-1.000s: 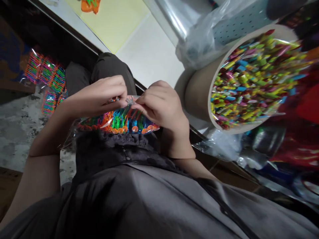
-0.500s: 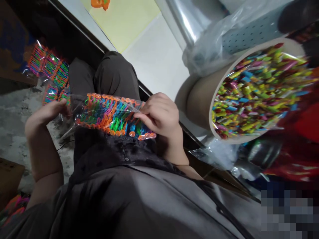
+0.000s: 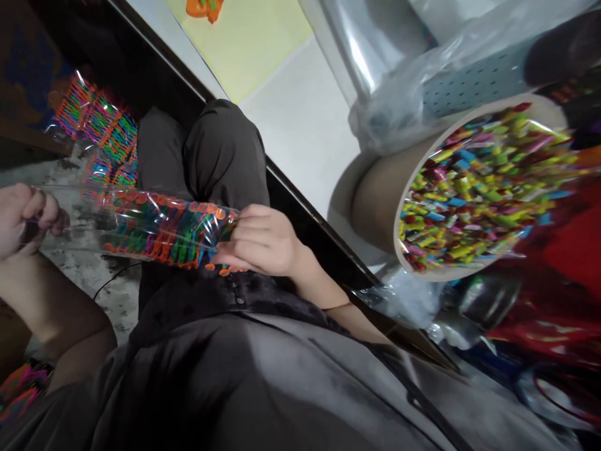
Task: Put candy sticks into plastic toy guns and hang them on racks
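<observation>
A clear plastic bag (image 3: 164,228) full of small colourful plastic pieces with orange round ends is stretched across my lap. Its left end is gripped in the closed fingers of my left hand (image 3: 30,219), out at the left edge of view. On the other side, my right hand (image 3: 263,241) pinches the bag's right end, fingers folded over it. What the pieces inside are, I cannot make out. Several similar filled packs (image 3: 101,122) lie to the left of my knees.
A round tub (image 3: 375,194) on the white table (image 3: 295,119) holds many small bright wrapped pieces. A yellow sheet (image 3: 253,44) carries an orange item (image 3: 205,9). Clear plastic wrap (image 3: 389,119) lies behind the tub. More colourful pieces (image 3: 23,388) sit at lower left.
My left hand has moved left and closed, drawing the bag's left end out taut. The right hand has shifted left and slightly down with the bag.
</observation>
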`<state>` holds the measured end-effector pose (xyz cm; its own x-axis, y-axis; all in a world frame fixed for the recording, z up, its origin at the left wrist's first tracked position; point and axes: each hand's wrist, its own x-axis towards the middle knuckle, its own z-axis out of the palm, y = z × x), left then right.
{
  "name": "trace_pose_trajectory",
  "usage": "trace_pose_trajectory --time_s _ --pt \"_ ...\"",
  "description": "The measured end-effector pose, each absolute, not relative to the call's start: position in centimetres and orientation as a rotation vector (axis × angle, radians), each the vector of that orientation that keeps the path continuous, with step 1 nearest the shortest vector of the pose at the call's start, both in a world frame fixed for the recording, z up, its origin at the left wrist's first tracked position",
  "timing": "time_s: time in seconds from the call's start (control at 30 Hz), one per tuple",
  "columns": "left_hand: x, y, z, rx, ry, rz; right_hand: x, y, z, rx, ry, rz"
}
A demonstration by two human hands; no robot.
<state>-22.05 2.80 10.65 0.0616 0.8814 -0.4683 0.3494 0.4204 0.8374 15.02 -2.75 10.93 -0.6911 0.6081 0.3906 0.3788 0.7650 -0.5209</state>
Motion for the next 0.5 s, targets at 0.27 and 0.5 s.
trace_pose_trajectory --time_s 0.27,0.5 --pt "-24.5 -0.2 12.3 1.618 1.903 -0.003 11.7 -3.3 9.7 -0.524 -2.322 0.481" --pt "-15.9 -2.0 11.5 2.311 0.904 0.302 12.2 -2.8 9.5 -0.501 -2.37 0.474"
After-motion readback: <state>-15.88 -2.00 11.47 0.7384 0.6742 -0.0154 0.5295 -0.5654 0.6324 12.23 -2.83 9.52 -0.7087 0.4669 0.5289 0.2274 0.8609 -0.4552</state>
